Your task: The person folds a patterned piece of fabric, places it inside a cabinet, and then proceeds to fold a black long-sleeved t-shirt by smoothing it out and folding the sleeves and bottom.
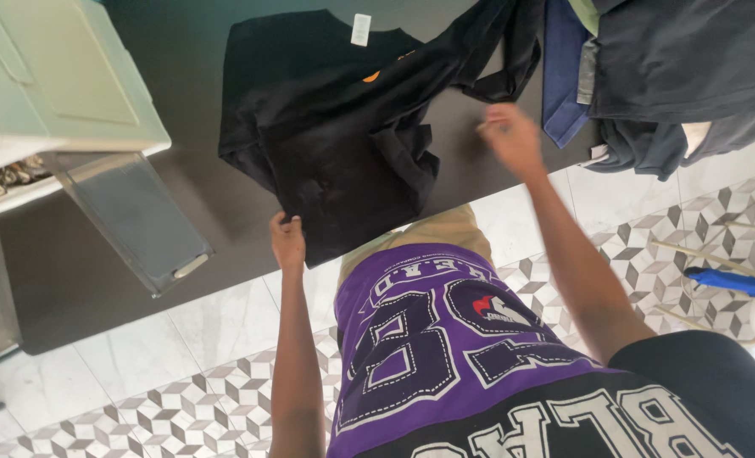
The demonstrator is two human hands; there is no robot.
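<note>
My left hand [287, 240] pinches the near edge of the black shirt [326, 127] lying on the dark table [123, 280]. It looks soft, light and floppy, so edges are best. My right hand [511, 136] hovers blurred; I cannot tell its fingers.

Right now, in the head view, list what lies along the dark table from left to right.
Pale green cabinet → clear plastic bin → left hand → black T-shirt → right hand → pile of dark clothes.
</note>
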